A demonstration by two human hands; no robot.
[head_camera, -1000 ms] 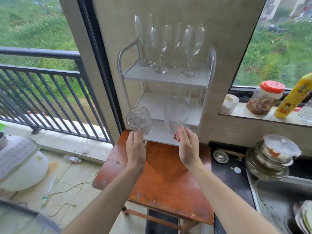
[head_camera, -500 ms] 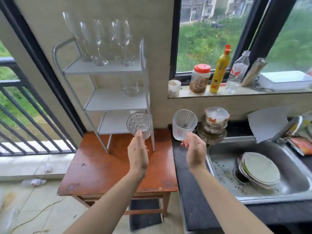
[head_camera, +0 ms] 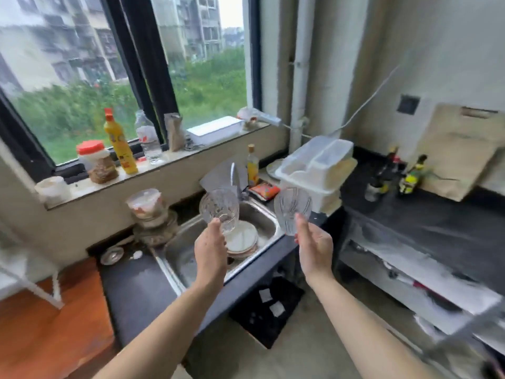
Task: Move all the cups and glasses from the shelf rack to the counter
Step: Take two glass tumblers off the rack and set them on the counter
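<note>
My left hand (head_camera: 210,251) grips a clear patterned glass (head_camera: 219,209) by its base, held tilted above the sink (head_camera: 269,218). My right hand (head_camera: 314,248) holds a second clear ribbed glass (head_camera: 292,209), tilted, in the air off the counter's front edge. The dark counter (head_camera: 437,225) runs along the right wall. Only a white leg of the shelf rack (head_camera: 30,280) shows at the far left, on the wooden table (head_camera: 41,337). The view is blurred by motion.
Stacked plates (head_camera: 243,239) lie in the sink. A white lidded container (head_camera: 319,165) stands right of it. Bottles (head_camera: 410,173) and a cutting board (head_camera: 459,157) sit at the counter's back. A jar (head_camera: 97,162) and yellow bottle (head_camera: 119,143) line the windowsill. Pot lids (head_camera: 153,214) stand left of the sink.
The view has swung right, from the rack past the sink toward the right counter. Both hands have carried their glasses along, now over the sink area instead of the wooden table.
</note>
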